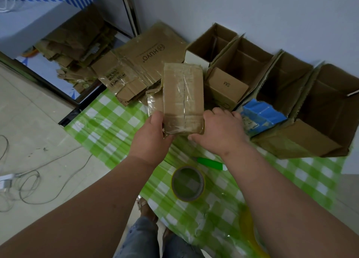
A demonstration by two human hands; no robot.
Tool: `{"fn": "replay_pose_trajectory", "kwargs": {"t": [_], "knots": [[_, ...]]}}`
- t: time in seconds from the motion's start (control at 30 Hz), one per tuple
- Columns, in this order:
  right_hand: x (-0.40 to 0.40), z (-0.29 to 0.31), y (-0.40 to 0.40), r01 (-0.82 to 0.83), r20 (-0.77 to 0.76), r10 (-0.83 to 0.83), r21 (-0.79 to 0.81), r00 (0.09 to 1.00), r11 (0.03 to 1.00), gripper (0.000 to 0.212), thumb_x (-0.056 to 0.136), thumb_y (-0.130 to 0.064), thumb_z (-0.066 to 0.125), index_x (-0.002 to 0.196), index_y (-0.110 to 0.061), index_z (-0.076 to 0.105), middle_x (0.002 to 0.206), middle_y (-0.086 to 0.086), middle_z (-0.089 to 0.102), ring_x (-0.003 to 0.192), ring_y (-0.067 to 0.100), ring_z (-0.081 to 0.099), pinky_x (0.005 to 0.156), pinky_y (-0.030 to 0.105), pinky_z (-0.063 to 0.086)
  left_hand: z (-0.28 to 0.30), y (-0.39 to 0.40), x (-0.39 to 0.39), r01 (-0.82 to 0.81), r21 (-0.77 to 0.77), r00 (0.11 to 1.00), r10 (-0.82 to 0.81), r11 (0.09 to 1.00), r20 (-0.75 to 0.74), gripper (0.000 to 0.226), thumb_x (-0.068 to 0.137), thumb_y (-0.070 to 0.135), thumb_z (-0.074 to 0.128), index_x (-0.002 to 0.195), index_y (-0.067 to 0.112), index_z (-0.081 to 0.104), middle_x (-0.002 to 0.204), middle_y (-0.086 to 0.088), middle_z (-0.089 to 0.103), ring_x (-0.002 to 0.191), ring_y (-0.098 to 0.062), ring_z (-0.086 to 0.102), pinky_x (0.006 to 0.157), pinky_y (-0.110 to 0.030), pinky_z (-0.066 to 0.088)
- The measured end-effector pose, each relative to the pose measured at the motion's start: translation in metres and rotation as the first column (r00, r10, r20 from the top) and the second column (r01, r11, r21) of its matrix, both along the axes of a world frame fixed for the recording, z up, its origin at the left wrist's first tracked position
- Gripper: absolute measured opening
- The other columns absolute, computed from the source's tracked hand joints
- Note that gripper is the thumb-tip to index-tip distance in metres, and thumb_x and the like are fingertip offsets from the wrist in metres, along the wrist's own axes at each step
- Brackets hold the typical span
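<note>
A small cardboard box (182, 96), sealed with clear tape along its middle seam, is held above the green checked tablecloth (108, 125). My left hand (151, 135) grips its near left corner. My right hand (219, 131) grips its near right corner, thumb under the edge. A roll of clear tape (188, 183) lies on the cloth just below my hands. Beside the roll, a green-handled cutter (210, 163) is partly hidden by my right forearm.
Several open cardboard boxes (239, 63) line the wall at the back right; a blue packet (260, 116) lies against them. Flattened cartons (143, 63) are stacked at the back left. Cables (29, 182) trail over the floor at left.
</note>
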State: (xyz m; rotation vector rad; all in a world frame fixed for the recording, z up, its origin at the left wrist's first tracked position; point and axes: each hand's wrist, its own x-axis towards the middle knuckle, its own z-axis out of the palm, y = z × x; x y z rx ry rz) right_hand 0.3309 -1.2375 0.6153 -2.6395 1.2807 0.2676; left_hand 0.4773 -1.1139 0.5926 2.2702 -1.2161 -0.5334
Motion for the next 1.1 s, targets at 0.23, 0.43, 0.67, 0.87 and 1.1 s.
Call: {"fn": "replay_pose_trajectory", "kwargs": {"t": [0.23, 0.43, 0.67, 0.87, 1.1], "knots": [[-0.001, 0.005, 0.001, -0.014, 0.027, 0.011, 0.103, 1.000, 0.995, 0.061, 0.077, -0.067, 0.062, 0.119, -0.023, 0.057, 0.110, 0.001, 0.053, 0.111, 0.026, 0.052, 0.096, 0.044, 0.035, 0.001, 0.003, -0.001, -0.089, -0.040, 0.995, 0.087, 0.995, -0.051, 0.037, 0.081, 0.027, 0.078, 0.093, 0.026, 0.043, 0.085, 0.002, 0.063, 0.072, -0.020, 0.059, 0.059, -0.033, 0.046], [-0.005, 0.016, 0.008, 0.001, 0.079, -0.019, 0.220, 0.997, 0.976, 0.054, 0.080, -0.059, 0.065, 0.120, -0.025, 0.058, 0.094, -0.006, 0.040, 0.097, 0.020, 0.048, 0.093, 0.043, 0.039, 0.011, 0.012, 0.005, -0.187, -0.120, 0.977, 0.172, 0.975, -0.123, 0.032, 0.082, 0.015, 0.076, 0.111, 0.021, 0.067, 0.087, 0.013, 0.063, 0.076, 0.002, 0.058, 0.069, -0.012, 0.046], [0.011, 0.039, 0.044, 0.127, 0.231, -0.213, 0.336, 0.949, 0.933, 0.057, 0.076, -0.068, 0.064, 0.118, -0.029, 0.060, 0.095, -0.008, 0.042, 0.082, 0.013, 0.044, 0.068, 0.030, 0.038, 0.039, 0.020, 0.016, -0.415, -0.223, 0.899, 0.360, 0.882, -0.249, 0.030, 0.087, 0.017, 0.071, 0.108, 0.038, 0.069, 0.080, 0.024, 0.064, 0.073, 0.014, 0.060, 0.059, -0.003, 0.044], [0.033, 0.043, 0.094, 0.129, 0.356, -0.333, 0.490, 0.873, 0.862, 0.046, 0.085, -0.061, 0.053, 0.102, -0.019, 0.059, 0.091, -0.005, 0.051, 0.085, 0.019, 0.055, 0.074, 0.035, 0.048, 0.049, 0.024, 0.036, -0.528, -0.260, 0.833, 0.432, 0.809, -0.345, 0.027, 0.096, 0.021, 0.061, 0.120, 0.026, 0.069, 0.087, 0.022, 0.070, 0.064, 0.013, 0.058, 0.057, -0.002, 0.043], [0.053, 0.017, 0.112, 0.209, 0.331, -0.467, 0.587, 0.820, 0.782, 0.028, 0.094, -0.038, 0.055, 0.113, -0.016, 0.056, 0.102, 0.000, 0.051, 0.089, 0.019, 0.050, 0.076, 0.031, 0.039, 0.026, 0.037, 0.029, -0.342, 0.021, 0.719, 0.276, 0.940, -0.638, 0.049, 0.099, 0.038, 0.053, 0.146, 0.042, 0.041, 0.126, 0.007, 0.064, 0.116, -0.015, 0.060, 0.099, -0.037, 0.049]]}}
